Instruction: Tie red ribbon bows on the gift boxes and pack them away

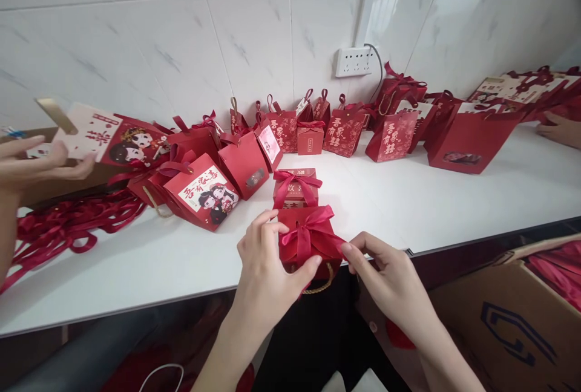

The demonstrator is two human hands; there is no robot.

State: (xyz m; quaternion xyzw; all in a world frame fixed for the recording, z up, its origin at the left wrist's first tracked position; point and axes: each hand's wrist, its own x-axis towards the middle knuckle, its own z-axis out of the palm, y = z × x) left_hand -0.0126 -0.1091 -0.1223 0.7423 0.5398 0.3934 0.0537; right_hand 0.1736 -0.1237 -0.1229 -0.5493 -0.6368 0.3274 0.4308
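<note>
A small red gift box (290, 216) with a gold rope handle (321, 286) sits at the table's front edge. My left hand (272, 259) grips it from the left, thumb on the front and fingers along the far side. A dark pink ribbon (303, 241) is tied in a bow on its top. Between the thumb and fingertips of my right hand (379, 265), the ribbon's right end is pinched and pulled out to the side. Directly behind stands another red box (295, 181) with a bow.
Several red gift boxes (345, 133) line the wall below a power strip (358, 62). At left, another person's hand (49, 162) holds a printed box (131, 141) above loose ribbons (68, 228). A co-worker's hand (563, 129) shows far right. A cardboard carton (499, 319) stands lower right.
</note>
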